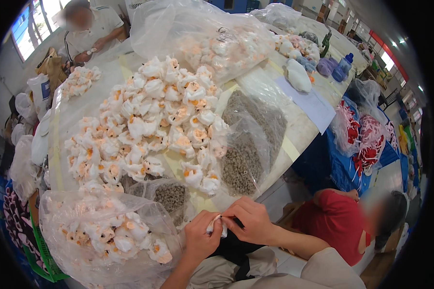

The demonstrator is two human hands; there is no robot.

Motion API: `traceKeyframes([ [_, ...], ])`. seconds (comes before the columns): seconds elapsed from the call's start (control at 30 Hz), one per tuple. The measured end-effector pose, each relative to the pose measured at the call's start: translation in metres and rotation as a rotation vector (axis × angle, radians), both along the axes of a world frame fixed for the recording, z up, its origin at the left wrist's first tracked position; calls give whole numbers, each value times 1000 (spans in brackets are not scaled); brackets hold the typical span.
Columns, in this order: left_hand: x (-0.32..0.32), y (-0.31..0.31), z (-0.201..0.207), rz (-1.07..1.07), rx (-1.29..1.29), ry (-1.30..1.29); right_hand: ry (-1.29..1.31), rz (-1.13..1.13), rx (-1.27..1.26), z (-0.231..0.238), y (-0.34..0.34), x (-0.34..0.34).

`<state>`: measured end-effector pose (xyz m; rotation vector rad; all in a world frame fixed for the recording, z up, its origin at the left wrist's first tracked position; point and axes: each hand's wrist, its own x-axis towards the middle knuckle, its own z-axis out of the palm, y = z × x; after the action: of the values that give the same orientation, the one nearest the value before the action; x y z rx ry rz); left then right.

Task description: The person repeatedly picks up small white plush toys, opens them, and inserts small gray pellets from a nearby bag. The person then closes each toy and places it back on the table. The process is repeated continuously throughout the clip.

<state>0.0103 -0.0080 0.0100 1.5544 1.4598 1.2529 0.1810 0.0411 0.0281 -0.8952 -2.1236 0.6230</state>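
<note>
Close to the table's front edge, my left hand (201, 237) grips a small white plush piece (217, 225), mostly covered by the fingers. My right hand (248, 219) meets it from the other side, fingertips pinched against the same piece. Ahead of them lies a large heap of white plush pieces (144, 108) with peach and orange patches and small dark spots. A clear plastic bag (246, 168) of tiny grey-brown ring-like parts rests just beyond my right hand. A smaller bag of similar parts (171, 197) sits beyond my left hand.
A clear bag of plush pieces (106, 236) bulges at the front left; another big one (217, 43) stands at the back. Farther right are a paper sheet (308, 103) and a blue bottle (342, 67). One person sits far left, another in red (332, 224) sits right.
</note>
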Motion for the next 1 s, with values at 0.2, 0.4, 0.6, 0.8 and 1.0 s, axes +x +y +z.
traceKeyframes([
  [0.2, -5, -3, -9, 88, 0, -19, -204, -234, 292, 7, 34, 19],
  [0.4, -3, 0, -1, 90, 4, -19, -484, -438, 223, 7, 71, 36],
  [0.6, -3, -1, -7, 95, 21, -34, -510, -369, 381, -11, 85, 29],
  [0.8, -2, -1, -3, 105, 25, -22, -534, -376, 375, -11, 91, 24],
  [1.0, -3, -2, -3, 99, 14, -15, -279, -307, 292, 0, 84, 24],
])
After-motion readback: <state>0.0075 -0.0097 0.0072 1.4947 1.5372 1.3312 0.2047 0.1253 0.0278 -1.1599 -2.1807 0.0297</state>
